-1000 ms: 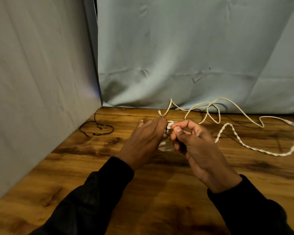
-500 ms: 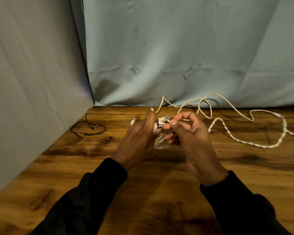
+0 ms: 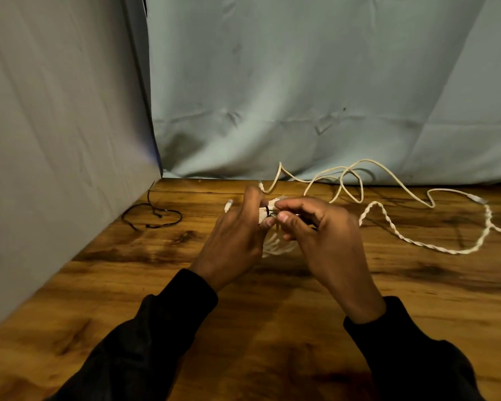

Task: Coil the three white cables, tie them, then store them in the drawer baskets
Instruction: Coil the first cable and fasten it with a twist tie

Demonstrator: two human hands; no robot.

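At centre frame, a coiled white cable bundle (image 3: 275,241) with a thin black tie (image 3: 268,211) around its top is gripped between the left hand (image 3: 237,238) and right hand (image 3: 324,238), whose fingers pinch the tie. Loose white cables (image 3: 394,227) sprawl right along the wooden table (image 3: 272,328). Grey cloth walls close the left and back edges; bare wood lies below.

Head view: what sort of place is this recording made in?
Probably a makeshift recording booth, not a lived-in room: a wooden tabletop closed in by hanging grey cloth backdrops, with loose white cables and thin black ties lying on it.
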